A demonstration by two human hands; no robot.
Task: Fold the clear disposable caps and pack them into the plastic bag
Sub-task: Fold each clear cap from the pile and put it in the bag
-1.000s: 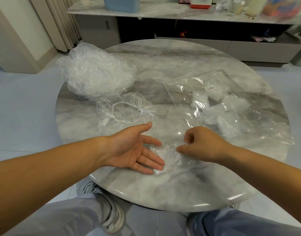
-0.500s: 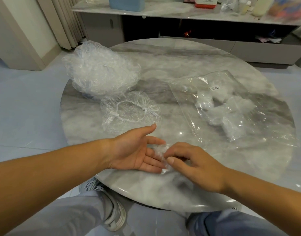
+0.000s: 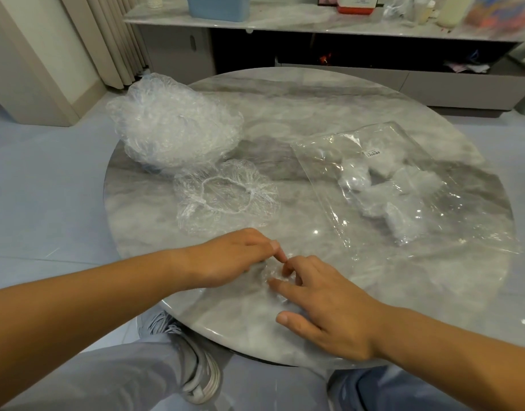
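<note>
At the left of the round marble bench [image 3: 314, 108] lies a high pile of clear caps [image 3: 172, 129]. Just in front of the pile, and touching it, one loose cap [image 3: 225, 197] lies flat with its elastic ring upward. Nearer to the person, the left hand [image 3: 231, 259] rests palm down on the front part of the bench. Its grip is closed: the fingers curl over the left side of a small folded cap [image 3: 268, 269]. This folded cap lies on the bench between the two hands and is mostly hidden by them. The right hand [image 3: 329, 315] comes from the right side with its grip apart, the fingers spread and the fingertips [image 3: 273, 282] pressing on the cap; the thumb points away to the front. At the right, well apart from the hands, the plastic bag [image 3: 329, 161] lies flat, with several folded caps [image 3: 382, 200] inside it.
</note>
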